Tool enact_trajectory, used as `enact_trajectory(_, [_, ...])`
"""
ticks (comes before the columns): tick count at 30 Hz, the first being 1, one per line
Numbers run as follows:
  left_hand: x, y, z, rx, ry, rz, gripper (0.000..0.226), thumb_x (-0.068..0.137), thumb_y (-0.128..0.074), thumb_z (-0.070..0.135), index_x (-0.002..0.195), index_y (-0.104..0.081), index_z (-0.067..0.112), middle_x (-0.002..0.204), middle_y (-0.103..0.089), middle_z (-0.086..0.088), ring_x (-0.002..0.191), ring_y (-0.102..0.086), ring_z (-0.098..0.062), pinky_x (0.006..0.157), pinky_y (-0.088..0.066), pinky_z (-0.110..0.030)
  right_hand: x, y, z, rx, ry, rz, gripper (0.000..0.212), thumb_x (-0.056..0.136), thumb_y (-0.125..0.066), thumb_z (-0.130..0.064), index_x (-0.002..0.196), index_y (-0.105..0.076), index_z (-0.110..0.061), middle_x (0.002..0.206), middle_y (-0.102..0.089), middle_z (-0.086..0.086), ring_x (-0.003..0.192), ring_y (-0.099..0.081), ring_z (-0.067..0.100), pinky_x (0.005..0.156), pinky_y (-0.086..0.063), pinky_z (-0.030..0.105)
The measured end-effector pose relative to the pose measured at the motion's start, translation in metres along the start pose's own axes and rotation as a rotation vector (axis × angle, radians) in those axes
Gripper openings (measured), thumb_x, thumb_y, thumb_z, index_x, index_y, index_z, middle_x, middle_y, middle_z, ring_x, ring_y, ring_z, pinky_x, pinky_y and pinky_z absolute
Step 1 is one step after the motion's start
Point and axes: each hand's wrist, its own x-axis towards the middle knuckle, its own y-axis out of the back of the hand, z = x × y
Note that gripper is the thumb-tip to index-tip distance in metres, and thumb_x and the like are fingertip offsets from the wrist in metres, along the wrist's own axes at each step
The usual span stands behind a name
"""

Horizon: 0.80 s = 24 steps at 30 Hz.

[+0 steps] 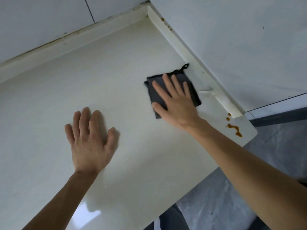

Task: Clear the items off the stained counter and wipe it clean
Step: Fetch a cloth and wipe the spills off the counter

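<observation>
— Counter first: pale, glossy, running into a corner where two white tiled walls meet. What's on it?

— A dark grey cloth, folded roughly square, lying flat near the right-hand raised edge. A little black loop sticks out from its far corner, just touching that edge.

— And the hands?

— The right hand lies palm-down on the cloth, fingers straight and spread fairly wide, pressing rather than gripping. The thumb reaches off the cloth's near side. The left hand is flat on the bare counter, well apart from the cloth, fingers straight and slightly fanned, holding nothing.

— Any mess visible?

— Brown stains, a dribble of drops and a wiggly streak, sit on the right end of the counter near its outer corner, beyond the right forearm. More small brown spots mark the top of the raised edge up near the corner of the walls. Dark grime runs along the joint where the back edge meets the tile.

— Anything between the cloth and those stains?

— Only a small white ridge jutting from the raised edge, just beside the cloth. The forearm crosses the counter's front edge, near the stains but not over them.

— And below?

— Grey marbled floor shows past the front edge, with a dark strip at the foot of the right wall.
</observation>
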Motion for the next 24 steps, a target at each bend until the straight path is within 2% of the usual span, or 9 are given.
enact_trajectory(4, [0.000, -0.007, -0.006, -0.002, -0.015, 0.026, 0.065, 0.096, -0.046, 0.054, 0.146, -0.042, 0.014, 0.162, -0.033, -0.013, 0.156, -0.025, -0.036, 0.124, -0.018, -0.059, -0.058, 0.001, 0.012, 0.078, 0.357, -0.046, 0.070, 0.099, -0.043, -0.057, 0.162, -0.018, -0.040, 0.172, -0.001, -0.007, 0.159, 0.004, 0.019, 0.127, -0.005, 0.054])
enact_trajectory(8, [0.000, -0.013, -0.011, 0.004, -0.025, 0.061, 0.064, 0.093, -0.048, 0.055, 0.145, -0.042, 0.016, 0.161, -0.033, -0.011, 0.154, -0.026, -0.035, 0.123, -0.018, -0.057, -0.076, 0.022, 0.039, 0.185, 0.460, -0.241, 0.072, 0.094, -0.057, -0.045, 0.159, -0.026, -0.042, 0.172, 0.000, -0.013, 0.158, 0.008, 0.013, 0.128, 0.000, 0.048])
enact_trajectory(11, [0.000, -0.014, -0.010, -0.007, -0.012, 0.063, 0.065, 0.094, -0.049, 0.055, 0.145, -0.042, 0.016, 0.162, -0.034, -0.012, 0.155, -0.026, -0.036, 0.124, -0.017, -0.057, -0.077, 0.037, 0.024, 0.327, 0.341, -0.190, 0.060, 0.088, -0.063, -0.036, 0.147, -0.051, -0.035, 0.167, -0.024, -0.011, 0.157, -0.011, 0.011, 0.128, -0.012, 0.045])
enact_trajectory(12, [0.000, -0.014, -0.010, -0.007, -0.012, 0.064, 0.065, 0.094, -0.049, 0.055, 0.146, -0.042, 0.016, 0.162, -0.034, -0.012, 0.155, -0.026, -0.036, 0.124, -0.018, -0.058, -0.078, 0.039, 0.014, 0.368, 0.271, -0.099, 0.050, 0.087, -0.065, -0.035, 0.137, -0.060, -0.029, 0.156, -0.040, -0.008, 0.151, -0.028, 0.013, 0.124, -0.026, 0.045])
enact_trajectory(14, [0.000, -0.013, -0.010, -0.009, -0.019, 0.073, 0.066, 0.094, -0.050, 0.055, 0.146, -0.043, 0.015, 0.162, -0.035, -0.013, 0.155, -0.027, -0.037, 0.124, -0.019, -0.059, -0.079, 0.040, -0.011, 0.379, 0.087, 0.099, 0.034, 0.086, -0.067, -0.040, 0.114, -0.066, -0.021, 0.119, -0.060, -0.005, 0.119, -0.054, 0.017, 0.099, -0.048, 0.043])
enact_trajectory(15, [0.000, -0.012, -0.010, -0.013, -0.019, 0.076, 0.066, 0.094, -0.051, 0.054, 0.145, -0.044, 0.014, 0.161, -0.036, -0.013, 0.155, -0.027, -0.037, 0.124, -0.020, -0.060, -0.079, 0.041, -0.024, 0.383, -0.015, 0.137, 0.032, 0.086, -0.068, -0.045, 0.107, -0.063, -0.021, 0.105, -0.061, -0.007, 0.104, -0.057, 0.017, 0.088, -0.051, 0.040])
enact_trajectory(17, [0.000, -0.012, -0.009, -0.024, -0.013, 0.080, 0.065, 0.093, -0.051, 0.053, 0.145, -0.044, 0.014, 0.161, -0.036, -0.013, 0.155, -0.027, -0.037, 0.124, -0.019, -0.059, -0.072, 0.041, -0.048, 0.428, -0.182, 0.100, 0.037, 0.083, -0.067, -0.055, 0.103, -0.058, -0.025, 0.096, -0.058, -0.011, 0.092, -0.057, 0.015, 0.076, -0.052, 0.036])
enact_trajectory(20, [0.000, -0.010, -0.007, -0.033, -0.011, 0.080, 0.064, 0.094, -0.052, 0.053, 0.145, -0.045, 0.014, 0.161, -0.037, -0.014, 0.155, -0.028, -0.037, 0.124, -0.020, -0.059, -0.061, 0.038, -0.067, 0.426, -0.281, 0.019, 0.038, 0.081, -0.067, -0.059, 0.104, -0.058, -0.029, 0.097, -0.059, -0.013, 0.094, -0.057, 0.015, 0.073, -0.053, 0.036])
enact_trajectory(24, [-0.001, -0.008, -0.006, -0.028, -0.006, 0.077, 0.064, 0.094, -0.053, 0.051, 0.145, -0.046, 0.013, 0.161, -0.038, -0.014, 0.155, -0.029, -0.037, 0.124, -0.020, -0.059, -0.059, 0.038, -0.063, 0.543, -0.336, 0.065, 0.016, 0.091, -0.065, -0.044, 0.091, -0.066, -0.028, 0.087, -0.067, -0.014, 0.084, -0.063, 0.010, 0.075, -0.056, 0.040])
